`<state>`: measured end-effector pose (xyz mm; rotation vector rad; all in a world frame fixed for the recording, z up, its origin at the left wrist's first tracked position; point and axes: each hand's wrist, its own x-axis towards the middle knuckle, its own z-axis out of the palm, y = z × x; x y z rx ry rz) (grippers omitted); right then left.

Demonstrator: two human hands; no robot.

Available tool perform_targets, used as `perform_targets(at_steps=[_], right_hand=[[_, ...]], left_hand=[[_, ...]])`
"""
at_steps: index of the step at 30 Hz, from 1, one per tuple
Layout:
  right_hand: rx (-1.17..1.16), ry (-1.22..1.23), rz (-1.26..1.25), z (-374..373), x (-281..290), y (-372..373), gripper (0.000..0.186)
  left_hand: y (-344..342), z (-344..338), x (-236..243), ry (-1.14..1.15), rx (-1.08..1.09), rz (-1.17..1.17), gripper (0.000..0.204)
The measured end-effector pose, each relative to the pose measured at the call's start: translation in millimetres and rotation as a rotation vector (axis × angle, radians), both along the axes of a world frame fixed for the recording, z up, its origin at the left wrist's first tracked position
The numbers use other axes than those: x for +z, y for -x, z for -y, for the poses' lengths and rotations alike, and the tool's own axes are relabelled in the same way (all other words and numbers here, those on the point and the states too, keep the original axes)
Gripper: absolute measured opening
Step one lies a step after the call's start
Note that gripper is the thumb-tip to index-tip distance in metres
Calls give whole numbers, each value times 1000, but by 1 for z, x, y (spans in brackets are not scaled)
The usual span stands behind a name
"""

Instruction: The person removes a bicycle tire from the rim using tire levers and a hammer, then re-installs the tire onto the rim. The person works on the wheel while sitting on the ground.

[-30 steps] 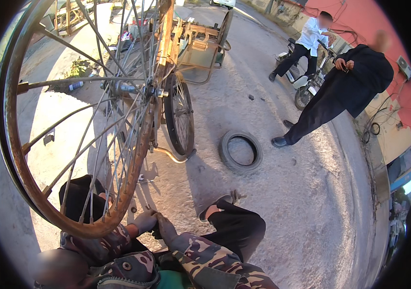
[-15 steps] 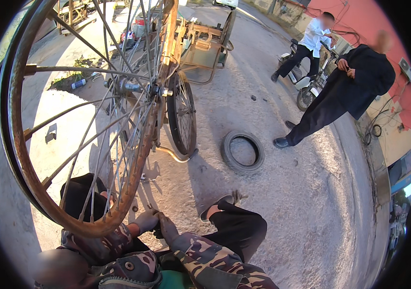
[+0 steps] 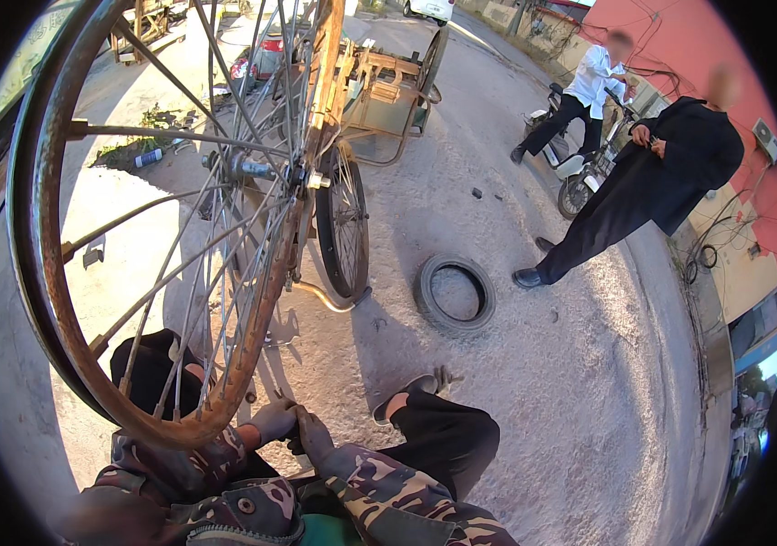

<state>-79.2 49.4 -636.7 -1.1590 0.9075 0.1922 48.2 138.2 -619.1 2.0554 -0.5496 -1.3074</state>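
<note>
Low in the view, my left hand (image 3: 274, 421) and my right hand (image 3: 315, 436) meet in front of my lap, both looking grey and either gloved or dirty. Their fingers are closed together around something small and dark that I cannot make out. Just above and to the left of them rises a large spoked wheel (image 3: 186, 429) with a rusty bare rim. Its hub (image 3: 247, 169) is held in a rusty frame, and neither hand touches the wheel. A small round piece (image 3: 251, 397) lies on the ground beside my left hand.
A loose black tyre (image 3: 421, 293) lies on the concrete ahead. Behind the rim stand a smaller tyred wheel (image 3: 360, 223) and a cart (image 3: 379, 114). To the right, a dark-clad person (image 3: 680, 164) stands near someone in white (image 3: 589, 86) on a scooter (image 3: 573, 194).
My view has shifted slightly, so the wheel and tyre sit a little differently in it. My hands stay together in nearly the same place.
</note>
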Motion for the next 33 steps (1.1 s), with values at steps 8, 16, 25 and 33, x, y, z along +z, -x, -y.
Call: perform_targets(at_steps=[8, 16, 25, 33], right_hand=[[-41, -83, 6, 0, -7, -5, 60], [-89, -83, 28, -1, 2, -7, 60], [-82, -77, 45, -3, 8, -8, 62], [7, -73, 49, -9, 13, -10, 67]], left_hand=[[-1, -1, -25, 41, -5, 140, 47], [-3, 0, -36, 50, 31, 109, 50], [-2, 1, 27, -27, 103, 82, 67], [-5, -16, -22, 61, 111, 228, 59]])
